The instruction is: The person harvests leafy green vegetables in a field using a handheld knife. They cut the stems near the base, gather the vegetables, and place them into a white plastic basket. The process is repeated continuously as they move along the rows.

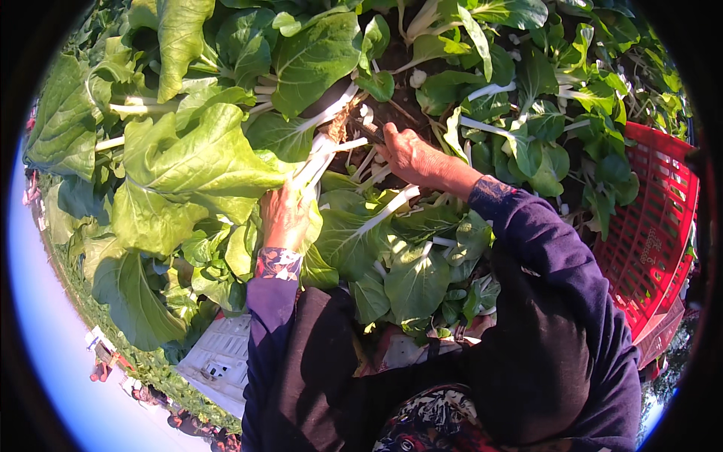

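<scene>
My left hand (285, 217) grips the white stalks of a large leafy green (192, 172), which looks like bok choy. Its broad leaves spread out to the left, and its brownish root end (339, 125) points up and to the right. In my right hand (411, 153) is a dark, narrow tool, seemingly a knife (368, 131), its tip close to that root end. My fingers hide most of its handle. Loose leaves with cut white stalks (390, 212) lie below my hands.
A red plastic crate (649, 237) stands at the right, and a white plastic crate (220, 356) at the lower left by my leg. More leafy greens (525, 118) grow or lie on dark soil around me. Several people (186, 421) are at the far lower left.
</scene>
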`<state>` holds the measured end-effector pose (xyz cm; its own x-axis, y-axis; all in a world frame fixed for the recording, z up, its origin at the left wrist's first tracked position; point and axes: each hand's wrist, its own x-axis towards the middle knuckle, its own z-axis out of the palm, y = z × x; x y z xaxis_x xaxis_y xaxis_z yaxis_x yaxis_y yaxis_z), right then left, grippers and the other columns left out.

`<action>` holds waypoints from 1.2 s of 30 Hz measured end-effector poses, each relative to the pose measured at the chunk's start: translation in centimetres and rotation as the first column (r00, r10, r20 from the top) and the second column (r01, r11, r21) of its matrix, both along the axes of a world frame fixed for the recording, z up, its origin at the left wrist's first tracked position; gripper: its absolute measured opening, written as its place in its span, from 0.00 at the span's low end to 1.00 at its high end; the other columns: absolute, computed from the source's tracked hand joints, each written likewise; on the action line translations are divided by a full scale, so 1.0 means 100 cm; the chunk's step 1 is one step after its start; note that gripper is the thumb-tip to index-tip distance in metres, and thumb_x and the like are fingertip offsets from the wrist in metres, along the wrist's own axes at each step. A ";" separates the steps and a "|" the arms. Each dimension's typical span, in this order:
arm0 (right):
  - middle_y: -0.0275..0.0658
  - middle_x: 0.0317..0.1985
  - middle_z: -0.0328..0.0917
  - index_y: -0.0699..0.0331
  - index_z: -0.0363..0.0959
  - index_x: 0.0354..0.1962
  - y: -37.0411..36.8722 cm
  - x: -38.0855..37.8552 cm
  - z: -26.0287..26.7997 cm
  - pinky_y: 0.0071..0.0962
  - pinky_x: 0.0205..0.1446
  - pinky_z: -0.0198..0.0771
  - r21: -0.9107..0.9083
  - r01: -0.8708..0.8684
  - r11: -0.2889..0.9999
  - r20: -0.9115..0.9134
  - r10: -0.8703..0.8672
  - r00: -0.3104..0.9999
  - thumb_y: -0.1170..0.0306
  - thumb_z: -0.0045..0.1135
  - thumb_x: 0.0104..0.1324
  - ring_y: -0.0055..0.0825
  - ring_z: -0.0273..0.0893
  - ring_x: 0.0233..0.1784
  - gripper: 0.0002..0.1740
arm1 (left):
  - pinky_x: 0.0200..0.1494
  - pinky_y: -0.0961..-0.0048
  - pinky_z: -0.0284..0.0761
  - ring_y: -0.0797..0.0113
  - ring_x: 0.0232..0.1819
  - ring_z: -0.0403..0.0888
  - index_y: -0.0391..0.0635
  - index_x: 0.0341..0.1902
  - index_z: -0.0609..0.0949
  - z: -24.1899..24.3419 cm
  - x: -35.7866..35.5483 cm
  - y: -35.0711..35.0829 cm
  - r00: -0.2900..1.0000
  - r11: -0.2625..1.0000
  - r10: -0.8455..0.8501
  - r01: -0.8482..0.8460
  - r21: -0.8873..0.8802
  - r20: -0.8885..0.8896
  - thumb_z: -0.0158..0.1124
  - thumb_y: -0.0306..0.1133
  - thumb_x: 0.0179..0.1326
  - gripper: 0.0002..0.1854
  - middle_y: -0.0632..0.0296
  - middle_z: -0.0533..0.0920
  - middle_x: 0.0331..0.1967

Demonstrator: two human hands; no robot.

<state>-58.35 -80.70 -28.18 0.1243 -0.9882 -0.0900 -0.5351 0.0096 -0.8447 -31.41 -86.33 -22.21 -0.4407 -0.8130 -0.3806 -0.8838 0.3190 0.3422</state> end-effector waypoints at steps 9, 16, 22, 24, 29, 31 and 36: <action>0.43 0.16 0.73 0.72 0.59 0.28 -0.037 -0.003 -0.004 0.28 0.15 0.71 0.218 -0.060 0.974 0.269 -0.001 0.963 0.66 0.46 0.70 0.30 0.77 0.14 0.17 | 0.53 0.66 0.76 0.56 0.56 0.73 0.35 0.65 0.62 -0.015 0.006 0.000 0.882 0.910 0.300 -0.149 0.387 -0.365 0.65 0.23 0.56 0.33 0.48 0.66 0.62; 0.41 0.15 0.73 0.72 0.61 0.28 -0.012 -0.001 0.017 0.26 0.15 0.68 0.312 -0.205 0.928 0.186 0.152 0.971 0.66 0.49 0.67 0.28 0.76 0.15 0.16 | 0.55 0.69 0.73 0.62 0.57 0.73 0.36 0.63 0.64 -0.014 0.010 0.004 0.838 0.899 0.367 -0.209 0.384 -0.403 0.63 0.21 0.55 0.31 0.53 0.69 0.59; 0.36 0.15 0.73 0.70 0.66 0.29 0.023 -0.053 0.058 0.24 0.19 0.65 0.525 -0.056 0.849 0.287 -0.115 0.951 0.66 0.55 0.62 0.24 0.75 0.16 0.13 | 0.59 0.73 0.67 0.68 0.57 0.72 0.33 0.62 0.69 0.039 -0.007 -0.008 0.711 0.846 0.503 -0.291 0.446 -0.491 0.68 0.26 0.53 0.32 0.54 0.74 0.57; 0.33 0.18 0.75 0.67 0.68 0.29 0.028 -0.076 0.081 0.20 0.23 0.66 0.470 0.094 0.878 0.466 -0.337 0.818 0.70 0.63 0.55 0.17 0.73 0.19 0.12 | 0.58 0.75 0.67 0.70 0.55 0.73 0.33 0.62 0.69 0.069 -0.025 -0.007 0.716 0.859 0.474 -0.250 0.446 -0.512 0.68 0.26 0.53 0.32 0.56 0.74 0.56; 0.41 0.52 0.75 0.63 0.63 0.60 0.043 -0.104 0.142 0.14 0.30 0.68 0.062 0.336 0.940 0.880 -0.211 0.426 0.70 0.74 0.47 0.11 0.70 0.26 0.42 | 0.60 0.73 0.64 0.67 0.54 0.75 0.31 0.60 0.70 0.125 -0.092 0.019 0.496 0.771 0.469 0.174 0.612 -0.731 0.71 0.33 0.52 0.34 0.55 0.77 0.54; 0.41 0.48 0.78 0.65 0.65 0.57 0.055 -0.109 0.157 0.13 0.27 0.68 0.067 0.224 0.972 0.906 -0.153 0.395 0.67 0.75 0.47 0.11 0.71 0.25 0.40 | 0.63 0.70 0.63 0.65 0.57 0.73 0.30 0.62 0.68 0.131 -0.113 0.035 0.495 0.652 0.517 0.301 0.696 -0.699 0.71 0.37 0.52 0.37 0.53 0.76 0.56; 0.30 0.14 0.71 0.64 0.72 0.25 0.070 -0.108 0.155 0.15 0.16 0.59 0.283 0.354 0.892 0.729 -0.439 0.526 0.64 0.76 0.47 0.13 0.67 0.13 0.19 | 0.69 0.66 0.53 0.61 0.68 0.61 0.32 0.70 0.56 0.099 -0.147 0.066 0.562 0.642 0.497 0.276 0.716 -0.662 0.65 0.49 0.58 0.46 0.49 0.63 0.66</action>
<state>-69.11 -73.67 -12.65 -0.2144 -0.9455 -0.2450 0.3759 0.1517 -0.9142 -46.13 -79.73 -12.29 -0.7685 -0.5181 -0.3754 -0.1415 -0.4346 0.8895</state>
